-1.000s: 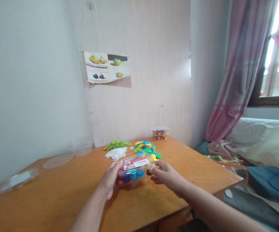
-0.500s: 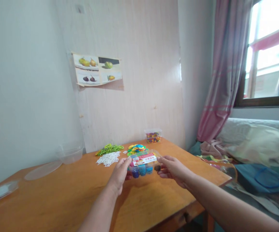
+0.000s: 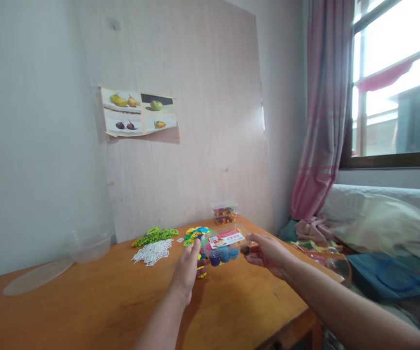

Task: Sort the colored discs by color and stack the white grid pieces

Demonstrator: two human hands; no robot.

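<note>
1. Far left: flat clear lid (image 3: pixel 38 278) lay on the bench (image 3: pixel 133 306), clear bowl (image 3: pixel 90 245) just beyond it. Whole scene sat further left in view than a second earlier; head had evidently turned right.
2. Green pieces (image 3: pixel 155 236) and white pieces (image 3: pixel 153 252) lay in adjoining heaps, apparently undisturbed.
3. Left hand (image 3: pixel 187 270) was part-open, thumb up and fingers curved, at the box's left end. Earlier it overlapped that end; now a gap appeared between palm and box. Could not tell whether the fingertips still touched.
4. Coloured discs (image 3: pixel 193 234) lay behind the left hand. Their left side was now uncovered, the box having shifted right across them.
5. Clear labelled box (image 3: pixel 227 240), blue balls (image 3: pixel 223 254) inside, was held above the bench, in front of the filled container (image 3: pixel 225 214). Judged: carried rightward, not set down.
6. Right hand (image 3: pixel 270 255) was closed on the box's right end, thumb on top, a dark lump (image 3: pixel 245 250) by its fingertips. Judged: this hand took most of the load.
</note>
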